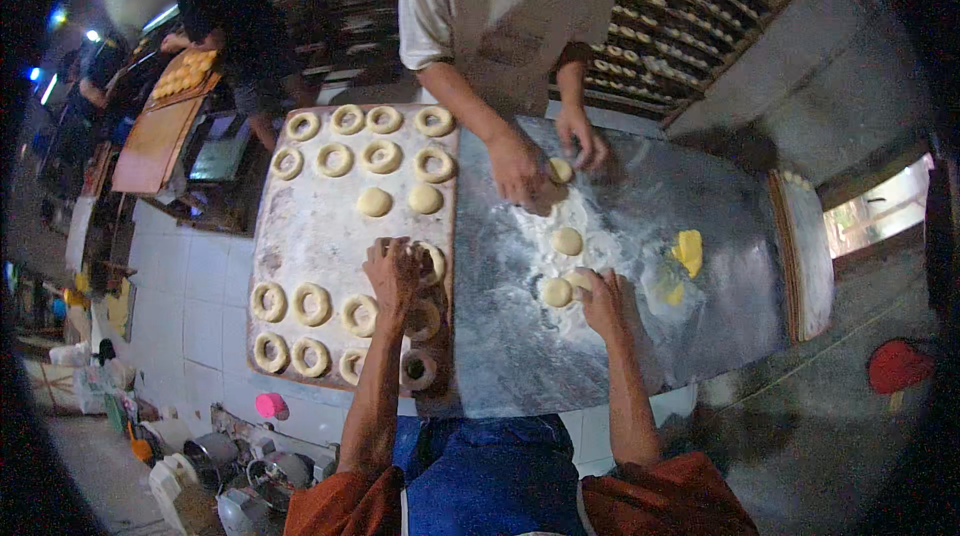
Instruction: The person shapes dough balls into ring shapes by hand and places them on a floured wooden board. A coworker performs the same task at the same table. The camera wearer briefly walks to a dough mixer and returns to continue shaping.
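My left hand [392, 274] is over the floured board, its fingers curled at the edge of a pale dough ring [433, 264]. The hand covers the left part of that ring. On the dark tabletop, my right hand [604, 304] has its fingertips closed on a dough piece [577, 279]. A round dough ball [556, 292] touches that piece, and another dough ball [566, 241] lies just beyond. Two dough rounds without holes, one of them a flat dough round [374, 202], sit on the board past my left hand.
Rows of dough rings [311, 304] fill the near and far parts of the wooden board [300, 236]. Across the table, a co-worker's hands [520, 171] work at a dough piece [560, 171]. Loose flour and a yellow lump [687, 252] lie on the dark tabletop [500, 356].
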A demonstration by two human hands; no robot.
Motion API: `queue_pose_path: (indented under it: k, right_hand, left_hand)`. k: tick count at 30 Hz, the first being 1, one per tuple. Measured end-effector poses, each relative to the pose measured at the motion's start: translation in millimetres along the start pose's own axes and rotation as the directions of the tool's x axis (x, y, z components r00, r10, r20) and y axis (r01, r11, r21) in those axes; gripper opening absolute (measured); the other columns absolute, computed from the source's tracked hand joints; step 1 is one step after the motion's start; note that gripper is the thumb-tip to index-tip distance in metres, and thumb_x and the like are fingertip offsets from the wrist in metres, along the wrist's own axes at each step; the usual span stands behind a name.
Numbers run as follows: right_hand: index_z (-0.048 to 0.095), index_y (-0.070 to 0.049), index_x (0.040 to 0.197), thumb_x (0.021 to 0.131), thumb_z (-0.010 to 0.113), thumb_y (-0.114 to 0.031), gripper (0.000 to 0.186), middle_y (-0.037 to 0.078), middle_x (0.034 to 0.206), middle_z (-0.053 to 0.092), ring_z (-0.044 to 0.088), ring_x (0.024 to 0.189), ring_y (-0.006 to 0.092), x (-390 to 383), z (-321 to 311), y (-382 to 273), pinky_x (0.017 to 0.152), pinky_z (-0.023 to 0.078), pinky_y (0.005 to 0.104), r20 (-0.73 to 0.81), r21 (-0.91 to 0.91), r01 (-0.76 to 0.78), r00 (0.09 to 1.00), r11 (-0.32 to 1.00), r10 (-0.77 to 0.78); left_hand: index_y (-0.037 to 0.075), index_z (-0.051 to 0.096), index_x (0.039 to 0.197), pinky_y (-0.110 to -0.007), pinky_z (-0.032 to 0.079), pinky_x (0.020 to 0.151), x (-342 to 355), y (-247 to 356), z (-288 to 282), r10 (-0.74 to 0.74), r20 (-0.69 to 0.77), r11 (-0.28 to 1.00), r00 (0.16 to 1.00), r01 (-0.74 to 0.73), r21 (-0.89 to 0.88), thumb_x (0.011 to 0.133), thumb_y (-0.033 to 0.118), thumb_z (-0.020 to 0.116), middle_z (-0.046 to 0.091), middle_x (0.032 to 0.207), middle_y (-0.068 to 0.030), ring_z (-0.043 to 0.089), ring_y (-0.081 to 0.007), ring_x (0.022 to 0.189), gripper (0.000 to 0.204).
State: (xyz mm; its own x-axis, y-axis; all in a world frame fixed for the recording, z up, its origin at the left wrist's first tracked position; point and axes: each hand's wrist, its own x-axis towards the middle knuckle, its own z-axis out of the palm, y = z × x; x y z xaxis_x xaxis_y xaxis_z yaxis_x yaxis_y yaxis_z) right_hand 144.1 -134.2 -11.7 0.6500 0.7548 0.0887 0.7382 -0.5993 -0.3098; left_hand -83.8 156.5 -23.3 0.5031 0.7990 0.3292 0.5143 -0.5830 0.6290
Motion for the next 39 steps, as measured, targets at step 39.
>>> queue_pose_path:
  k: [39]
  right_hand:
    - [0.065, -0.003, 0.083, 0.095, 0.038, -0.046, 0.053, 0.011, 0.082, 0.065, 0.061, 0.07, 0.0197, -31, -7, 85, 0.066, 0.049, 0.033, 0.345, 0.936, -0.329, 0.928, -0.127, 0.141]
  left_hand:
    - [0.011, 0.043, 0.108, -0.034, 0.051, 0.056, -145, 234, 151, -0.153, 0.474, 0.085, 0.867, 0.489, -0.868, 0.086, 0.027, 0.052, 0.054, 0.082, -0.0026, 0.057, -0.0185, 0.072, 0.028]
